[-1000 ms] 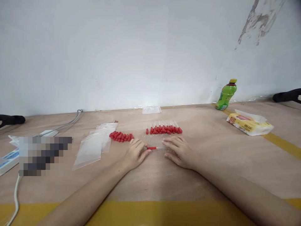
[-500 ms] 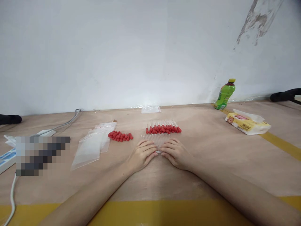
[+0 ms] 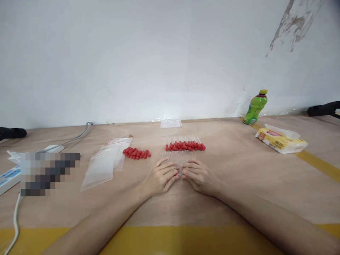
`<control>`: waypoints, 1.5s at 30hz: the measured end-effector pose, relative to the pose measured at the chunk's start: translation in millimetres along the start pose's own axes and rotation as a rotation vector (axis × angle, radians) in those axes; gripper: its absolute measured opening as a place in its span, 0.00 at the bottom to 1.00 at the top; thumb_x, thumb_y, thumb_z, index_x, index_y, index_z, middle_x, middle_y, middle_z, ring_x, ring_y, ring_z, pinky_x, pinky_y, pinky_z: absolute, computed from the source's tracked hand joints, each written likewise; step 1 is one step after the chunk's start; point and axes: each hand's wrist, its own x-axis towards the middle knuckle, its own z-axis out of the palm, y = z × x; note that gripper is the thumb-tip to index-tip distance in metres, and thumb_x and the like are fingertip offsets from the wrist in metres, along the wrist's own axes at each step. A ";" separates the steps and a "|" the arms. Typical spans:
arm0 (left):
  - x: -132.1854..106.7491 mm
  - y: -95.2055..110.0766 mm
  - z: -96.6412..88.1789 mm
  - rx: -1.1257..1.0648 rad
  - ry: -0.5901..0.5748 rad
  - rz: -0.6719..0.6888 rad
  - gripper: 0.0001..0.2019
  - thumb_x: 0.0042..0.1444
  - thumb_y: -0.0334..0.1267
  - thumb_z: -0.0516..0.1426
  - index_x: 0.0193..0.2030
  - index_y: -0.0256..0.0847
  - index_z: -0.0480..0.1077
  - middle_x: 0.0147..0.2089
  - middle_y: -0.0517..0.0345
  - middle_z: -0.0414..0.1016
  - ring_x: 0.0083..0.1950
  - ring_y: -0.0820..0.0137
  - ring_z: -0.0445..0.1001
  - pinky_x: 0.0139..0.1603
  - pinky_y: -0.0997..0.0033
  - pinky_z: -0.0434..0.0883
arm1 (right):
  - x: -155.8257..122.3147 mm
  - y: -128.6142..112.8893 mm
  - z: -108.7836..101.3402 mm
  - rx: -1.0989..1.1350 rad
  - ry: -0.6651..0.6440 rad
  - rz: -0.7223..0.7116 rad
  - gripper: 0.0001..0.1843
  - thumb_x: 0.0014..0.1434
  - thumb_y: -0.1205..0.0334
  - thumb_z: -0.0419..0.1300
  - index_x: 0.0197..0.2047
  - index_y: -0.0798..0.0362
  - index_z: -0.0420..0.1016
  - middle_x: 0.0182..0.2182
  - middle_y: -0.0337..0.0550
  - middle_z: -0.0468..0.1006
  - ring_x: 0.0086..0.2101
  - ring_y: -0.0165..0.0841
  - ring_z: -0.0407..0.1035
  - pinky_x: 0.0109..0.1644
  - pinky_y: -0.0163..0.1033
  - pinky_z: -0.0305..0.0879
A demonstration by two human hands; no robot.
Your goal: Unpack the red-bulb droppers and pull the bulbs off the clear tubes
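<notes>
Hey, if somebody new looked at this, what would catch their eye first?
Likely the bright red: a pile of red bulbs left of center and a row of red-bulbed tubes beyond the hands. Next, the left hand and right hand, close together in the middle around a mostly hidden clear tube. Off right, a green bottle stands near the wall.

My left hand (image 3: 164, 177) and right hand (image 3: 199, 176) hide most of the dropper (image 3: 180, 174) between them, while coarse pixels (image 3: 47, 175) blur whatever lies beside the power strip (image 3: 9, 180), cut off at left.
</notes>
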 end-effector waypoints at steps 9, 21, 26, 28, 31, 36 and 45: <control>-1.8 0.5 -2.1 -0.052 -0.003 -0.006 0.06 0.57 0.33 0.51 0.38 0.39 0.68 0.38 0.56 0.77 0.46 0.70 0.72 0.56 0.61 0.59 | -5.3 3.4 -5.7 -0.094 -0.025 -0.113 0.08 0.59 0.70 0.50 0.37 0.56 0.70 0.34 0.44 0.77 0.43 0.31 0.68 0.53 0.43 0.62; -12.5 -12.3 -8.7 -0.009 0.072 -0.083 0.06 0.57 0.32 0.51 0.38 0.39 0.69 0.38 0.56 0.76 0.46 0.68 0.70 0.50 0.63 0.64 | -20.7 32.8 -25.6 -0.117 0.105 -0.046 0.10 0.56 0.71 0.54 0.42 0.55 0.71 0.37 0.44 0.77 0.46 0.34 0.67 0.52 0.46 0.61; -20.4 -50.7 -32.9 0.104 0.145 -0.444 0.09 0.58 0.37 0.49 0.38 0.40 0.71 0.36 0.54 0.70 0.37 0.70 0.69 0.38 0.69 0.68 | -25.9 54.8 -33.5 -0.266 0.073 0.345 0.09 0.57 0.64 0.54 0.38 0.52 0.75 0.28 0.42 0.77 0.29 0.31 0.68 0.37 0.40 0.59; -25.1 -69.5 -44.2 0.136 0.167 -0.617 0.12 0.58 0.36 0.47 0.40 0.38 0.70 0.35 0.53 0.66 0.36 0.70 0.69 0.37 0.69 0.68 | -28.0 59.0 -32.0 -0.271 0.018 0.473 0.11 0.58 0.62 0.52 0.38 0.53 0.75 0.26 0.43 0.76 0.27 0.32 0.67 0.35 0.40 0.58; -34.2 -91.7 -57.4 0.175 0.186 -0.787 0.13 0.56 0.36 0.48 0.44 0.37 0.68 0.35 0.53 0.65 0.35 0.69 0.69 0.37 0.68 0.68 | -31.3 62.1 -27.6 -0.187 -0.044 0.627 0.14 0.57 0.63 0.50 0.42 0.56 0.73 0.25 0.43 0.74 0.28 0.33 0.67 0.34 0.38 0.58; -41.2 -101.0 -64.0 0.137 0.102 -0.897 0.12 0.53 0.41 0.52 0.42 0.39 0.66 0.33 0.57 0.69 0.33 0.69 0.69 0.36 0.69 0.68 | -31.4 61.4 -22.9 -0.080 -0.109 0.775 0.13 0.53 0.64 0.49 0.40 0.57 0.69 0.25 0.42 0.74 0.25 0.33 0.66 0.30 0.36 0.57; -40.6 -99.3 -61.4 0.136 -0.031 -0.848 0.12 0.53 0.46 0.52 0.32 0.41 0.70 0.33 0.56 0.71 0.35 0.67 0.69 0.38 0.68 0.66 | -27.3 51.0 -12.6 -0.089 -0.141 0.671 0.09 0.55 0.65 0.49 0.37 0.52 0.69 0.32 0.41 0.76 0.32 0.33 0.69 0.39 0.39 0.55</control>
